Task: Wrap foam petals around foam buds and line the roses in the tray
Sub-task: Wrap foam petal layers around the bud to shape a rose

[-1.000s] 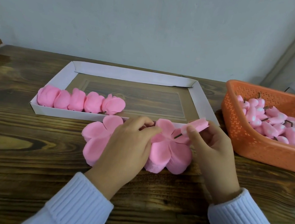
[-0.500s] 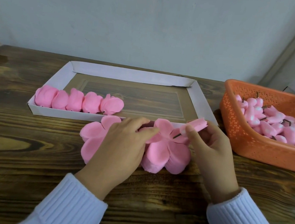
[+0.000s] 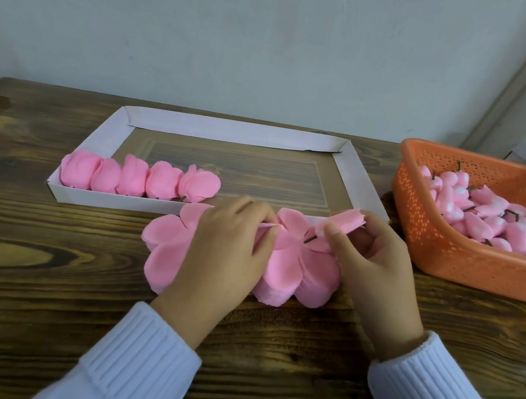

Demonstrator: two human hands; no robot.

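Two stacks of pink flower-shaped foam petals (image 3: 283, 268) lie on the wooden table just in front of the white cardboard tray (image 3: 230, 130). My left hand (image 3: 225, 251) lies over the left stack, its fingertips pinching a petal edge near the middle. My right hand (image 3: 376, 263) holds a pink foam bud (image 3: 348, 221) with a short dark stem above the right stack. Several finished pink roses (image 3: 138, 177) stand in a row along the tray's front left.
An orange perforated basket (image 3: 416, 238) full of pink foam buds with dark stems sits at the right. A grey wall runs behind the table. The tray's middle and right show bare wood.
Both hands stay at the petal stacks; my left fingertips have closed more onto a petal edge. The bud in my right hand has hardly moved.
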